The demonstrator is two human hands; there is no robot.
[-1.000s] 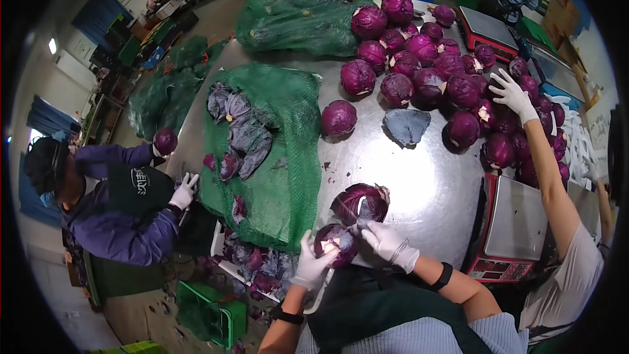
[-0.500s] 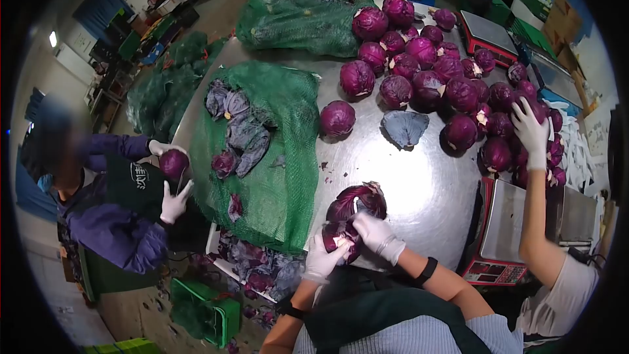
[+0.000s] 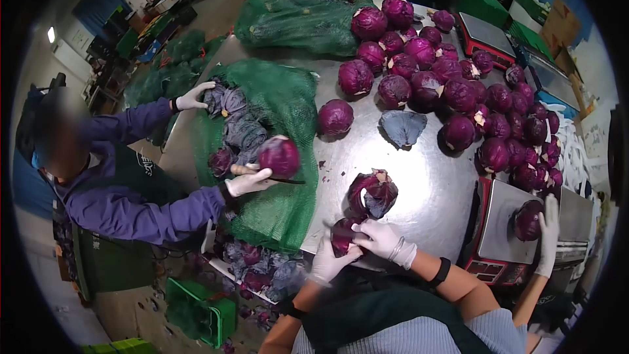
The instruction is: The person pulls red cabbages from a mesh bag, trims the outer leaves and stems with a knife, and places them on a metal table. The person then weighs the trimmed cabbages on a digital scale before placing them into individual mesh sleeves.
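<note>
Gloved in white, my left hand (image 3: 332, 263) is closed round the lower left side of a small red cabbage (image 3: 342, 236) at the near table edge. My right hand (image 3: 388, 242), also gloved, is pinched at the cabbage's right side. A thin, blurred grey streak crosses the cabbage top by its fingers; what this hand grips is unclear. Just beyond lie dark purple outer leaves (image 3: 373, 193) in a cupped heap. A loose greyish leaf (image 3: 403, 128) and a single cabbage (image 3: 335, 117) rest farther back on the metal table (image 3: 419, 190).
Many cabbages (image 3: 460, 95) are piled at the right. A co-worker's gloved hand (image 3: 549, 236) touches a cabbage on a scale (image 3: 504, 223). At the left, another co-worker (image 3: 144, 183) holds a cabbage and a knife over a green net bag (image 3: 288, 190). A green crate (image 3: 226, 321) stands on the floor.
My right hand has shifted slightly right, and the leaf heap sits farther from me. The left co-worker's cabbage has moved over the net. The right co-worker's hand went from the pile to the scale.
</note>
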